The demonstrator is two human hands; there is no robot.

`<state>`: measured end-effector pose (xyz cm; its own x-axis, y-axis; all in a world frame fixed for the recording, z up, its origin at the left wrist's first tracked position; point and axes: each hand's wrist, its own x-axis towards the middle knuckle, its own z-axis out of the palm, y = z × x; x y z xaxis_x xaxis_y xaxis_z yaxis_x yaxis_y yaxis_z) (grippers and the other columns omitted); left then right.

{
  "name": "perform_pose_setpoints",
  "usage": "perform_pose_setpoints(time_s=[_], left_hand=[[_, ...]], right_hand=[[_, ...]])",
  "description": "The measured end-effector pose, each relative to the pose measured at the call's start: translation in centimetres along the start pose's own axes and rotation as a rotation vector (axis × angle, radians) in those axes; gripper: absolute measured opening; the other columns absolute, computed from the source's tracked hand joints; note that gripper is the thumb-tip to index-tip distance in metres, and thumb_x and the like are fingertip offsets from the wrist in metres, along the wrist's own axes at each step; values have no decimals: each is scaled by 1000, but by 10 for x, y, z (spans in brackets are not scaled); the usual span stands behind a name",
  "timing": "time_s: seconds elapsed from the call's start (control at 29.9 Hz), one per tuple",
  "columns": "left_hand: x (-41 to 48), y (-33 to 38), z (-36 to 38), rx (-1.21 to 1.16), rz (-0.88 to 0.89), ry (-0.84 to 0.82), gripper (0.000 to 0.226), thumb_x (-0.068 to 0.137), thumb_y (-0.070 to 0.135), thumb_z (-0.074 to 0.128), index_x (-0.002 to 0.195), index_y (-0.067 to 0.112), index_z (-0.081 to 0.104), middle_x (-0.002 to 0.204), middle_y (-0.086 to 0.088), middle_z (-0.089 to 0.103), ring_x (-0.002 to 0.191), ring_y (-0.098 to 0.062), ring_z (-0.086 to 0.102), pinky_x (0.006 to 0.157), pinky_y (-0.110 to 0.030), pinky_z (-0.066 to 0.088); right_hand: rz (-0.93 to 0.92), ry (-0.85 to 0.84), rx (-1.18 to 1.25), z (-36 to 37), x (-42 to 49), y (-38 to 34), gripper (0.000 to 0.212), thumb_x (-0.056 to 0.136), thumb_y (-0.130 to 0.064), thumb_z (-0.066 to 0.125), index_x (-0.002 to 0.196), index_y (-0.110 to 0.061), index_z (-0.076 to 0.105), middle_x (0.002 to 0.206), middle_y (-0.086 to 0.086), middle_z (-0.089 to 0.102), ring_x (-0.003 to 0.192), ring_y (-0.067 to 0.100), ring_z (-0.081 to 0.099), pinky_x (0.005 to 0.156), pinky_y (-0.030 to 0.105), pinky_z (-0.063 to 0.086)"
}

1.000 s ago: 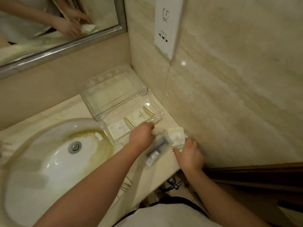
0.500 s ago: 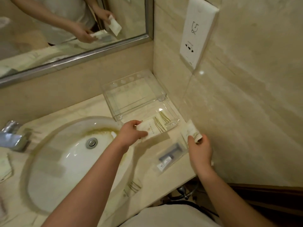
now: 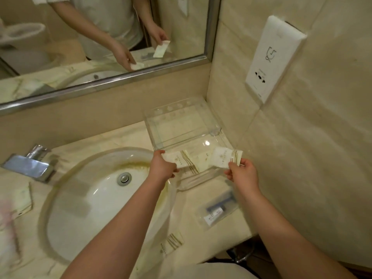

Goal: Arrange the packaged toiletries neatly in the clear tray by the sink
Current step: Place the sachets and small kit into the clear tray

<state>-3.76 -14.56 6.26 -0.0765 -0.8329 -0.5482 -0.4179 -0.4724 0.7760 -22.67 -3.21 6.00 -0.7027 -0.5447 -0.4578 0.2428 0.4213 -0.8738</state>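
Starting at the bottom of the frame, a striped white packet (image 3: 171, 244) lies flat on the marble counter (image 3: 193, 236) at the near rim of the sink (image 3: 84, 208). To its right, lower centre-right, a clear sleeve holding a dark razor (image 3: 218, 210) rests on the counter, apart from both hands. Above these, at centre frame, the left hand (image 3: 162, 168) has fingers pinched together on the left end of a long white sachet with gold stripes (image 3: 181, 161), which is held over the near left edge of the clear tray (image 3: 198, 181). The right hand (image 3: 242, 172), right of centre, is clamped by thumb and fingers on the lower corner of a second white sachet (image 3: 226, 157), held tilted above the near right part of the tray. Whether either sachet touches the tray floor cannot be told. Another pale packet (image 3: 203, 160) lies in the tray between the two held ones. The tray sits in the corner where the back wall meets the right wall, its raised clear lid (image 3: 181, 123) behind it. At left of frame, a chrome tap (image 3: 32, 164) stands behind the sink. Upper right, a white socket plate (image 3: 271, 57) is fixed to the wall. Across the upper left, a framed mirror (image 3: 112, 80) reflects the arms and sachets.
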Motion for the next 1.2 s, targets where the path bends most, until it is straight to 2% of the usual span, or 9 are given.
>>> perform_pose_setpoints(time_s=[0.2, 0.4, 0.6, 0.7, 0.87, 0.97, 1.04, 1.1, 1.2], left_hand=[[20, 3, 14, 54, 6, 108, 55, 87, -3, 55, 135, 10, 29, 88, -19, 71, 56, -21, 69, 37, -20, 46], [36, -8, 23, 303, 104, 326, 38, 85, 16, 64, 108, 13, 34, 78, -12, 68, 60, -29, 69, 56, -43, 58], [31, -8, 26, 531, 91, 417, 42, 87, 33, 67, 110, 9, 40, 90, -11, 70, 81, -34, 67, 59, -32, 40], [36, -7, 25, 538, 102, 426, 47, 86, 36, 68, 109, 9, 37, 92, -12, 69, 80, -35, 67, 57, -33, 40], [21, -21, 30, 423, 296, 456, 44, 84, 25, 69, 115, 5, 45, 112, -15, 50, 86, -33, 60, 66, -38, 50], [9, -37, 37, 654, 623, 329, 31, 85, 22, 59, 112, 8, 56, 109, -11, 53, 96, -28, 54, 80, -38, 47], [8, -46, 43, 868, 765, 140, 41, 88, 32, 48, 122, 12, 57, 122, -8, 57, 116, -30, 51, 95, -39, 43], [12, -49, 45, 987, 686, 8, 57, 94, 43, 36, 143, 14, 42, 149, -7, 42, 141, -33, 31, 113, -45, 29], [21, -50, 44, 1100, 570, -78, 68, 98, 53, 24, 153, 15, 16, 163, -4, 13, 150, -31, 2, 120, -48, 5]], right_hand=[[47, -25, -142, 27, 39, -16, 15, 88, -6, 58, 101, -8, 64, 71, 5, 65, 49, 10, 57, 40, 17, 45], [50, -65, -397, 49, 74, -27, 6, 84, -13, 63, 80, -15, 67, 64, 2, 67, 58, 17, 62, 63, 35, 54], [22, -121, -516, 69, 92, -31, 12, 82, -16, 65, 89, -10, 73, 76, 8, 73, 65, 22, 66, 66, 36, 56], [-26, -129, -622, 76, 101, -33, 20, 79, -25, 67, 94, -14, 72, 87, 7, 74, 78, 25, 69, 71, 36, 55], [-70, -128, -784, 77, 105, -35, 16, 79, -33, 65, 79, -18, 66, 77, 2, 68, 72, 22, 63, 59, 28, 43], [-93, -112, -866, 77, 106, -31, 20, 78, -39, 64, 81, -19, 67, 78, -2, 68, 72, 21, 64, 61, 28, 47], [-123, -102, -921, 78, 106, -29, 22, 78, -41, 63, 84, -20, 67, 80, -2, 69, 73, 21, 65, 61, 28, 47], [-149, -89, -974, 78, 104, -28, 23, 79, -41, 63, 85, -19, 66, 82, -1, 69, 75, 23, 64, 62, 28, 44], [-172, -84, -1021, 78, 102, -28, 17, 83, -38, 63, 84, -22, 62, 84, -2, 66, 77, 24, 62, 65, 28, 46]])
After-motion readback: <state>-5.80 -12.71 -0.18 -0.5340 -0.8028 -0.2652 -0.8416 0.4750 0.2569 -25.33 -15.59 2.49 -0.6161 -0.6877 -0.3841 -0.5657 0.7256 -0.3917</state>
